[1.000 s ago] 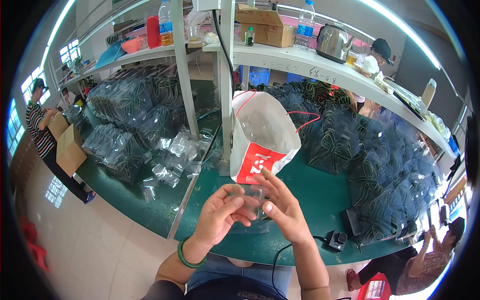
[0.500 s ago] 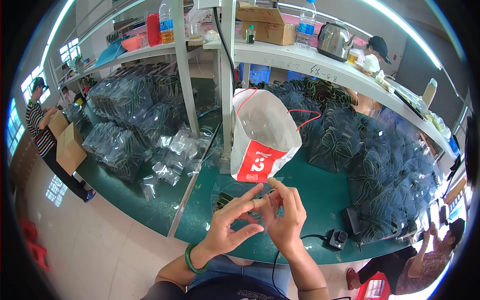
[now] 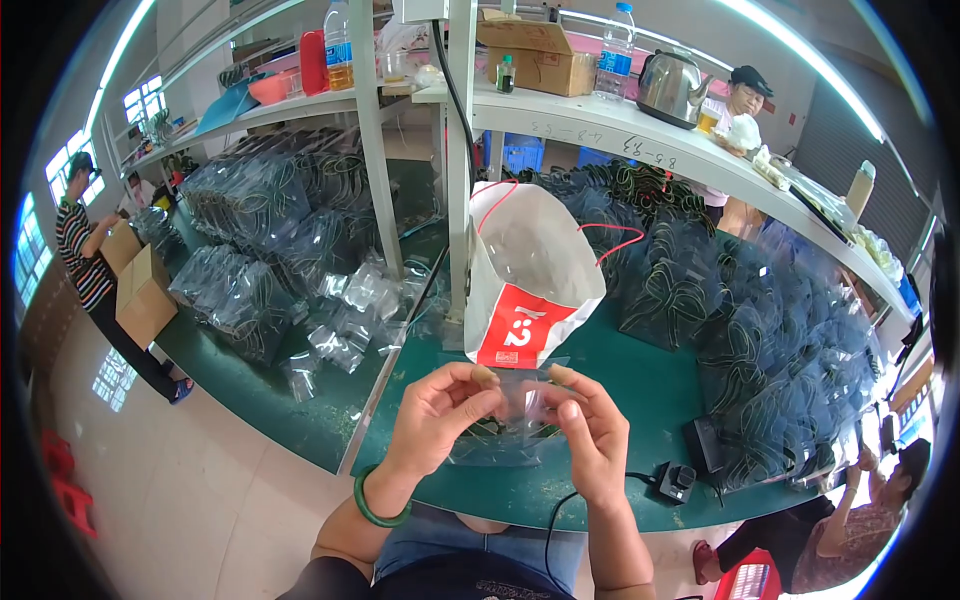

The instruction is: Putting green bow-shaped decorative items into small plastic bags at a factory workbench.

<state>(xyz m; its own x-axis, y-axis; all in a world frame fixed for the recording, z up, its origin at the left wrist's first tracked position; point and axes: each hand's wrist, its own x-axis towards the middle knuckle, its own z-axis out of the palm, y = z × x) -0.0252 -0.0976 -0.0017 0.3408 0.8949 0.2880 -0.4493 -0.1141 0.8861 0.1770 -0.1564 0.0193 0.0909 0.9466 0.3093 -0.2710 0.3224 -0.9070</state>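
My left hand (image 3: 432, 415), with a green bangle (image 3: 385, 500) on its wrist, pinches one side of a small clear plastic bag (image 3: 522, 398). On the other side of that bag, the thumb and fingers of my right hand (image 3: 594, 438) are closed. Both hands are above the green table, close to its front edge. Under them lies a larger clear plastic bag (image 3: 490, 455) with dark cord in it, partly hidden by the hands. Just beyond stands a white paper bag (image 3: 535, 240) with a red panel and red handles, its top open.
Bagged dark cords (image 3: 780, 350) are piled on the right, more (image 3: 245, 200) on the left. Small clear packets (image 3: 345, 335) lie left of the paper bag. A small black camera (image 3: 674, 482) with a cable sits near my right forearm. A shelf (image 3: 590, 118) crosses above.
My hands have moved apart and turned, with the small clear bag now spread between them. The larger bag beneath shows nearer to me. The person behind the shelf has raised their head.
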